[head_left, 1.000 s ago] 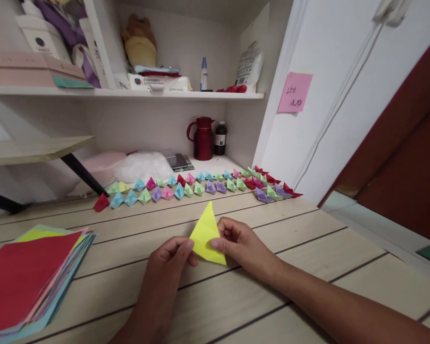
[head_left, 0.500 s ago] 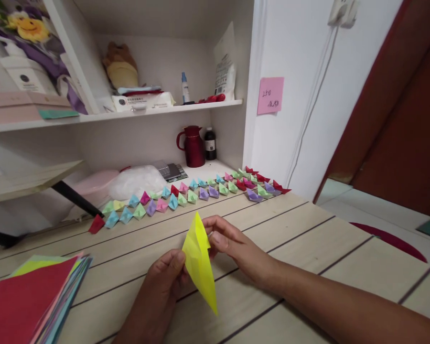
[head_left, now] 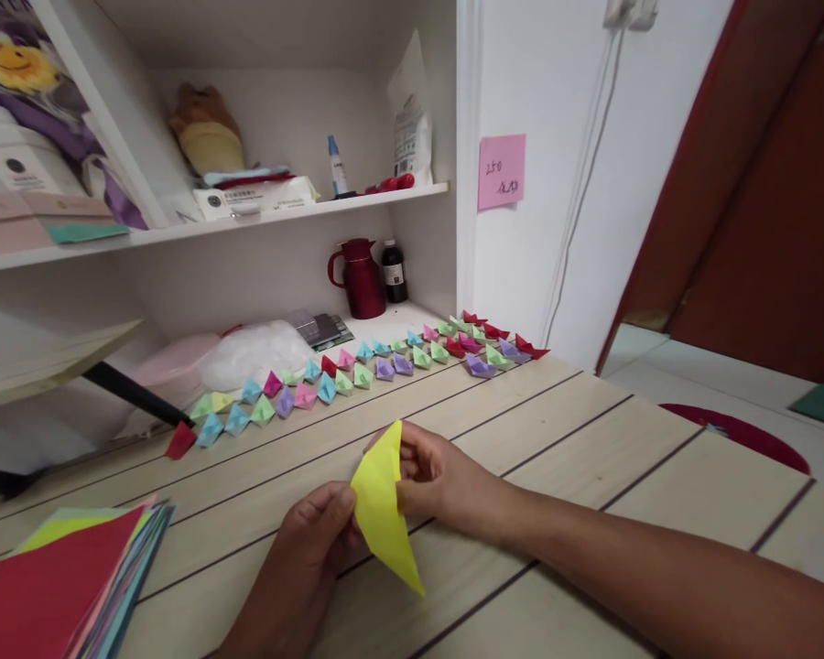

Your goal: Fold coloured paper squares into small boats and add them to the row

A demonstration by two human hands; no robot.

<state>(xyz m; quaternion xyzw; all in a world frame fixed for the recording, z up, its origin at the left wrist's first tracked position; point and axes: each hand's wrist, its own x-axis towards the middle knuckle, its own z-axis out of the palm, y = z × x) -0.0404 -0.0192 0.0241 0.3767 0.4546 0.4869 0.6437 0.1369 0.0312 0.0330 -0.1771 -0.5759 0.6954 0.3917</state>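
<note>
A folded piece of yellow paper (head_left: 383,503) is held upright above the table, long and pointed at its top and lower ends. My left hand (head_left: 322,531) pinches its left edge between thumb and fingers. On the other side, my right hand (head_left: 443,480) grips the right edge, its thumb at the near side and its fingers partly hidden behind the paper. Beyond my hands, several small folded paper boats (head_left: 326,388) in many colours stand in rows along the back of the table.
At the near left lies a stack of coloured paper (head_left: 61,577), red on top. Behind the boats are a white plastic bag (head_left: 257,355), a dark red jug (head_left: 363,279) and a dark bottle (head_left: 394,273). A pink note (head_left: 501,172) is stuck to the wall. Wooden slats form the table (head_left: 556,430).
My right hand has closed onto the paper's right edge, and the paper's upper part has turned and tilted rightward. My left hand keeps its pinch. The camera view has shifted slightly.
</note>
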